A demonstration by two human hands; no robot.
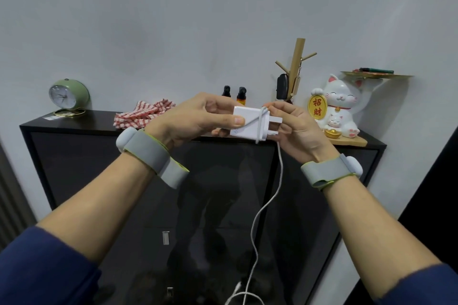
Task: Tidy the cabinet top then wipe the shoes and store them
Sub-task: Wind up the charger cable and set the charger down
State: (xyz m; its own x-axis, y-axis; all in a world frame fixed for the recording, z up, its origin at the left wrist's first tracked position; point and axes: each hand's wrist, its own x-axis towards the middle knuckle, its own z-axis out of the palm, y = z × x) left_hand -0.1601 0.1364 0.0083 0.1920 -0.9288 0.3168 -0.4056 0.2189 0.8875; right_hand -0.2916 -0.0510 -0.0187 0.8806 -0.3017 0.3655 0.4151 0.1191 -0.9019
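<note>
Holding a white charger (pixel 247 122) clear of the black cabinet (pixel 99 120), the person keeps it in front of the cabinet's top front edge. The left hand (pixel 195 116) grips the charger body, thumb laid across its near face and fingers curled behind. The right hand (pixel 295 129) pinches the white cable (pixel 278 181) at the pronged end. The cable passes around the charger body, then hangs down in front of the cabinet doors.

On the cabinet top:
- Far left end: green alarm clock (pixel 69 94).
- Left of centre: red checked cloth (pixel 143 112), crumpled.
- Centre rear: two small dark-capped bottles (pixel 226 91), side by side.
- Right of centre: wooden peg stand (pixel 296 64) with a black key fob (pixel 282 86) hanging from it.
- Right end: white lucky cat figurine (pixel 339 104), its raised paw bearing a gold tray (pixel 376 75).
</note>
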